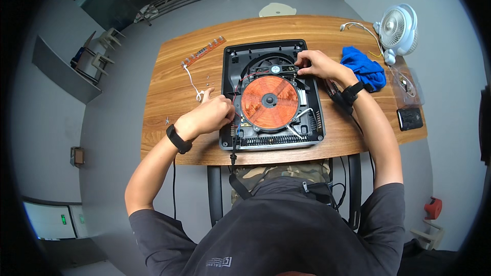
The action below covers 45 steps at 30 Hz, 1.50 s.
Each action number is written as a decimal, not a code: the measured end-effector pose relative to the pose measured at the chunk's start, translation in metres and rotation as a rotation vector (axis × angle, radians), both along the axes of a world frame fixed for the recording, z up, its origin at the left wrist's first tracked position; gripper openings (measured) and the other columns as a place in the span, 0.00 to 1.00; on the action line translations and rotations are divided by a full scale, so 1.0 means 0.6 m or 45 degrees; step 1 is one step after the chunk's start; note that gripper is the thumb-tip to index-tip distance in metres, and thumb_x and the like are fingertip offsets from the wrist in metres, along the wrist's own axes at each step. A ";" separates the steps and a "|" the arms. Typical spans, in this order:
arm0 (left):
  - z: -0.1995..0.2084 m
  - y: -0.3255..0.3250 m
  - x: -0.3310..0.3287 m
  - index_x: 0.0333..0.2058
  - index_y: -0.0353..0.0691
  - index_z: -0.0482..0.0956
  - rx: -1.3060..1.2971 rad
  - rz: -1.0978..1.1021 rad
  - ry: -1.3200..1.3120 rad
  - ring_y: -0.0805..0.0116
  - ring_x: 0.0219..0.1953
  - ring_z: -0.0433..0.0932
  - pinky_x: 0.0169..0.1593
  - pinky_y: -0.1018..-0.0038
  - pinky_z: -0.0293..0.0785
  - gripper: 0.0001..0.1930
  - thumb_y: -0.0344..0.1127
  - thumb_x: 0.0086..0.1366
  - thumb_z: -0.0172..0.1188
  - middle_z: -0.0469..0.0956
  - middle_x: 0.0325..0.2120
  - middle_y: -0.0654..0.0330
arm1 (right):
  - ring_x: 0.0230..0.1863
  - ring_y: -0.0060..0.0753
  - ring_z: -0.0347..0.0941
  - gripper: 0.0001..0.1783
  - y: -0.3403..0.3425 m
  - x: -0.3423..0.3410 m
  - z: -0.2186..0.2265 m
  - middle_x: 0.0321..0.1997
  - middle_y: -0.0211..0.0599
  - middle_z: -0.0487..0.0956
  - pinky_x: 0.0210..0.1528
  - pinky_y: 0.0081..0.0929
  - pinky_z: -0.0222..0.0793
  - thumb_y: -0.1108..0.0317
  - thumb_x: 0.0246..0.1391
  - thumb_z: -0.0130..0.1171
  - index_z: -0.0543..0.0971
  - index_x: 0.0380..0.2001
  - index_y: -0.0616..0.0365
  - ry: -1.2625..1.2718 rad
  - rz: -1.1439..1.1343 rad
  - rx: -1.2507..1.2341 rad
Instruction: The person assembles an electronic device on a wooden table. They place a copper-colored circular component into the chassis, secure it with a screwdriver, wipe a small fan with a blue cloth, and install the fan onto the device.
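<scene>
An opened induction cooker lies on the table, its black housing (pixel 228 66) exposing a round copper coil (pixel 255 92). Behind the coil sits a black cooling fan (pixel 275 69) with a pale round hub. My right hand (pixel 319 65) pinches the right end of the fan's frame between thumb and fingers. At the housing's left edge, beside thin red and blue wires (pixel 238 128), my left hand (pixel 212 112) is closed with its thumb raised. Its fingertips are partly hidden, so what they hold cannot be made out.
A narrow circuit board (pixel 203 51) with a white cable lies back left, with small screws (pixel 167 120) nearby. At right are a blue cloth (pixel 364 69), a white fan (pixel 399 29), a clear plastic tray (pixel 408 92) and a black device (pixel 410 119). A power cord (pixel 233 158) hangs over the front edge.
</scene>
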State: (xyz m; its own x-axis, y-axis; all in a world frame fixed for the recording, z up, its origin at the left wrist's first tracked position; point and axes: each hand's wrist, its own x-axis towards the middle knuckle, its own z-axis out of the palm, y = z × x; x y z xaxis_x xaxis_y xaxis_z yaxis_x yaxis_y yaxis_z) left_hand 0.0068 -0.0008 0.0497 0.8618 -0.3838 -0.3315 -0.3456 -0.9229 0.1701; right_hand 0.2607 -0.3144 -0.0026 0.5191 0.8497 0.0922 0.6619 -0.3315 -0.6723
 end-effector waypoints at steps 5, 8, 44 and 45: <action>-0.012 0.003 0.006 0.34 0.40 0.83 -0.286 0.095 -0.176 0.57 0.40 0.84 0.65 0.46 0.64 0.02 0.31 0.63 0.65 0.85 0.29 0.59 | 0.40 0.39 0.81 0.16 -0.001 -0.003 0.006 0.36 0.43 0.84 0.44 0.35 0.75 0.67 0.50 0.75 0.80 0.40 0.61 -0.011 -0.020 -0.038; -0.023 -0.001 0.013 0.35 0.36 0.82 -0.555 0.368 0.001 0.56 0.39 0.86 0.53 0.62 0.78 0.03 0.29 0.64 0.63 0.86 0.31 0.55 | 0.40 0.40 0.81 0.16 -0.001 -0.001 0.000 0.36 0.43 0.84 0.44 0.35 0.75 0.67 0.50 0.75 0.81 0.39 0.61 -0.046 -0.010 -0.018; -0.024 -0.004 -0.006 0.40 0.31 0.86 -0.691 0.410 -0.204 0.60 0.36 0.87 0.43 0.69 0.81 0.09 0.27 0.60 0.69 0.86 0.31 0.49 | 0.41 0.39 0.80 0.16 -0.004 0.000 -0.004 0.37 0.42 0.83 0.45 0.35 0.75 0.68 0.52 0.74 0.80 0.40 0.61 -0.034 -0.021 -0.017; -0.020 -0.011 -0.006 0.38 0.30 0.86 -0.708 0.435 -0.200 0.58 0.35 0.87 0.42 0.68 0.82 0.08 0.26 0.59 0.69 0.86 0.29 0.47 | 0.40 0.37 0.80 0.16 -0.003 -0.002 -0.004 0.36 0.41 0.83 0.45 0.34 0.75 0.68 0.52 0.74 0.80 0.40 0.61 -0.030 -0.021 -0.014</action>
